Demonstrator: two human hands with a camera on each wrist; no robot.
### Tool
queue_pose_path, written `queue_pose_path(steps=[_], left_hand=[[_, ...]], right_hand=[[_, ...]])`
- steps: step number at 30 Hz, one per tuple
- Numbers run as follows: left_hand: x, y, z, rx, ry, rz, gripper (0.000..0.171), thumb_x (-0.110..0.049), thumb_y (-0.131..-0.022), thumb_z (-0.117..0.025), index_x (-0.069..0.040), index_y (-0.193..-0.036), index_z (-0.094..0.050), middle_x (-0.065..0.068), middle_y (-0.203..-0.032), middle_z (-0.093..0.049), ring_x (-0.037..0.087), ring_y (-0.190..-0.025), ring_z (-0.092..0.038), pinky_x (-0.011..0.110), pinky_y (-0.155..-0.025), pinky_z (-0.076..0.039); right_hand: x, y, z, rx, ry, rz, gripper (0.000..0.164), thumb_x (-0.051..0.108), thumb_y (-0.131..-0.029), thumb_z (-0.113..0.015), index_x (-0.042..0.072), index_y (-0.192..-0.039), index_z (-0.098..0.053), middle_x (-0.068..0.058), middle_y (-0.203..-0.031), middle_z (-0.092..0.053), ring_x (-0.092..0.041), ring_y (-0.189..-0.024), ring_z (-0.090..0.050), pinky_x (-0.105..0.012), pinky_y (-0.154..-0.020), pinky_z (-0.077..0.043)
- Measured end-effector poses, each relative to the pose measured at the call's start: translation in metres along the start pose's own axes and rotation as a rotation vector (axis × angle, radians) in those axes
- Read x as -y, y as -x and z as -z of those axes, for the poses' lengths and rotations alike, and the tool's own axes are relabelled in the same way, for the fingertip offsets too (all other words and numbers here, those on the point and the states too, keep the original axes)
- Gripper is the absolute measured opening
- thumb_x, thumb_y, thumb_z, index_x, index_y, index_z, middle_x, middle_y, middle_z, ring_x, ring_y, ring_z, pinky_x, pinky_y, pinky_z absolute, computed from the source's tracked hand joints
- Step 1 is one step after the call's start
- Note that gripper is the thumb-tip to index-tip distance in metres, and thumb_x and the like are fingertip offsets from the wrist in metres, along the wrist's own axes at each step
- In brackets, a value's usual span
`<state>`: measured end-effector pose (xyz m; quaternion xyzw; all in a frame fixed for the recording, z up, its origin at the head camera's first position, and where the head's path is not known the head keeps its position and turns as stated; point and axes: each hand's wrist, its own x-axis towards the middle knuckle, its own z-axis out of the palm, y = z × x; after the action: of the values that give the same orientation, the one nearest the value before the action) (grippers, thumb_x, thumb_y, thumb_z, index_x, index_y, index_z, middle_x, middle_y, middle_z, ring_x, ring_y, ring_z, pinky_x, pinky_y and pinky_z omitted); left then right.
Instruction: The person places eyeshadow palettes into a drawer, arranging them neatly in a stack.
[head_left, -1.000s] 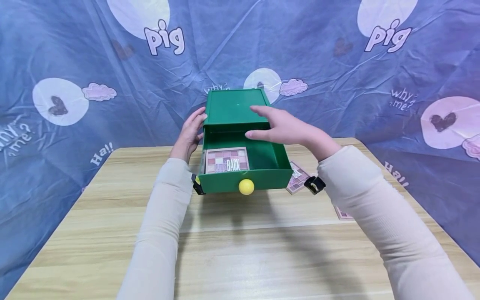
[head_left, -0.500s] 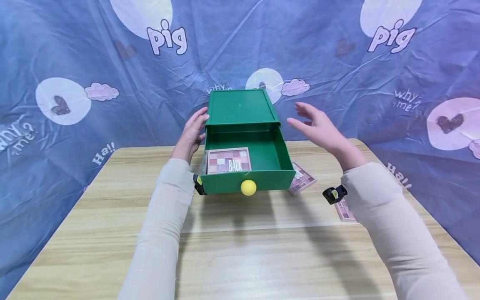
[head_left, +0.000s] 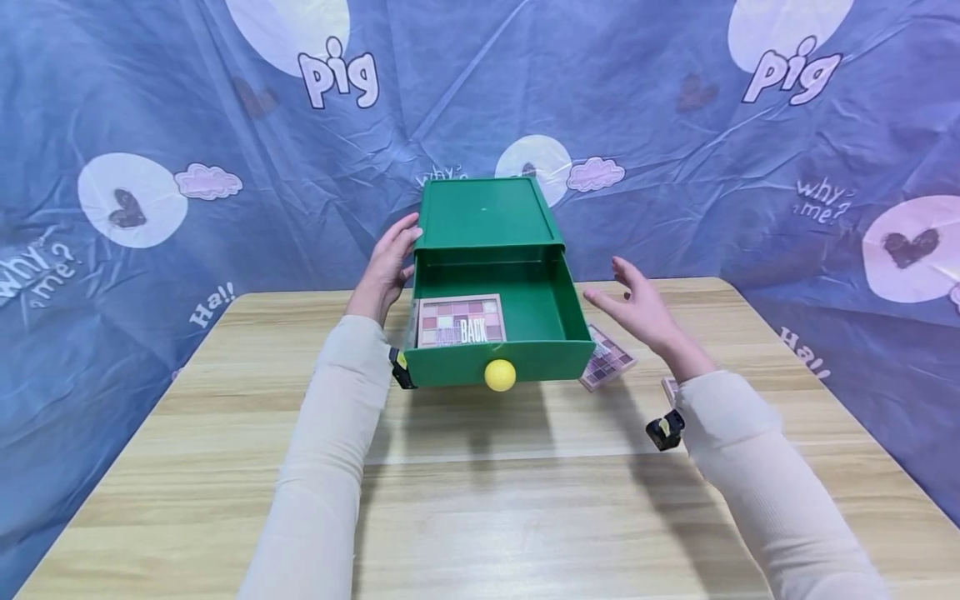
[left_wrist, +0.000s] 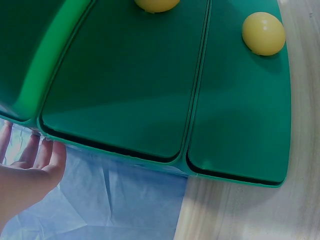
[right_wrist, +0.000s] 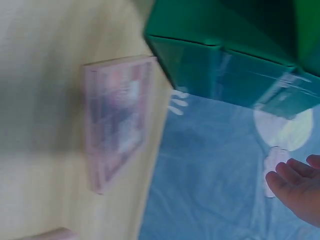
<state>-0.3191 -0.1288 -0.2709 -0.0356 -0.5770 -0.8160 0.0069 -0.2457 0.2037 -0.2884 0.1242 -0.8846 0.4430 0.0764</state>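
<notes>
A green drawer cabinet (head_left: 483,212) stands on the table with its top drawer (head_left: 461,364) pulled out, a yellow round knob (head_left: 499,375) on the front. An eyeshadow palette (head_left: 457,315) lettered "BACK" lies in the drawer's left half. My left hand (head_left: 386,265) rests against the cabinet's left side, fingers extended; in the left wrist view its fingertips (left_wrist: 46,145) are right at the side edge. Off the cabinet's right side, my right hand (head_left: 637,308) is in the air with relaxed fingers, holding nothing. Below it lies a second palette (head_left: 606,360) on the table.
Another palette (head_left: 670,388) shows partly behind the right sleeve. Two lower drawers with yellow knobs (left_wrist: 263,33) appear in the left wrist view. A blue printed cloth (head_left: 660,125) hangs behind the wooden table (head_left: 480,525).
My right hand has moved from over the drawer out to the right, then lower towards the palette on the table. The left hand stays at the cabinet's side.
</notes>
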Motion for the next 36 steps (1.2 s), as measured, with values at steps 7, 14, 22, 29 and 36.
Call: queue_pose_path(steps=[7,14,22,29,36], left_hand=[[0.0,0.0,-0.001,0.0,0.008,0.002,0.046,-0.017,-0.082,-0.052,-0.014,-0.127,-0.044,0.008,-0.121,-0.046,0.018,-0.111,-0.041,0.039,-0.089,-0.027],[0.0,0.0,-0.001,-0.003,0.004,-0.001,0.046,-0.016,-0.082,-0.052,-0.013,-0.127,-0.044,0.008,-0.121,-0.047,0.018,-0.11,-0.042,0.04,-0.089,-0.027],[0.001,-0.001,0.0,0.0,0.002,0.0,0.046,-0.017,-0.081,-0.052,-0.014,-0.127,-0.044,0.008,-0.124,-0.044,0.018,-0.112,-0.04,0.04,-0.091,-0.026],[0.002,-0.001,0.001,-0.001,-0.009,0.007,0.046,-0.018,-0.081,-0.053,-0.015,-0.127,-0.044,0.006,-0.124,-0.044,0.018,-0.112,-0.039,0.04,-0.09,-0.026],[0.001,-0.001,0.0,0.0,-0.012,0.003,0.046,-0.018,-0.082,-0.053,-0.015,-0.127,-0.044,0.007,-0.124,-0.044,0.017,-0.112,-0.039,0.04,-0.09,-0.027]], right_hand=[[-0.026,0.009,-0.012,0.032,0.071,-0.064,0.081,0.027,-0.081,-0.059,-0.006,-0.135,-0.01,-0.027,-0.135,-0.016,-0.039,-0.122,-0.016,-0.049,-0.094,-0.017],[-0.045,0.014,-0.017,0.06,0.101,-0.1,0.08,0.022,-0.08,-0.059,-0.01,-0.133,-0.008,-0.031,-0.135,-0.011,-0.042,-0.122,-0.011,-0.049,-0.095,-0.012],[-0.06,0.018,-0.022,0.171,0.157,-0.122,0.094,0.02,-0.072,-0.067,-0.017,-0.129,-0.001,-0.038,-0.131,-0.006,-0.046,-0.12,-0.01,-0.049,-0.096,-0.011],[-0.073,0.023,-0.033,0.153,0.292,-0.011,0.061,0.023,-0.063,-0.072,-0.014,-0.096,-0.038,-0.023,-0.085,-0.043,-0.031,-0.075,-0.042,-0.041,-0.069,-0.036],[-0.081,0.026,-0.035,0.148,0.352,-0.017,0.059,0.024,-0.06,-0.074,-0.011,-0.091,-0.039,-0.017,-0.077,-0.042,-0.027,-0.069,-0.041,-0.039,-0.064,-0.036]])
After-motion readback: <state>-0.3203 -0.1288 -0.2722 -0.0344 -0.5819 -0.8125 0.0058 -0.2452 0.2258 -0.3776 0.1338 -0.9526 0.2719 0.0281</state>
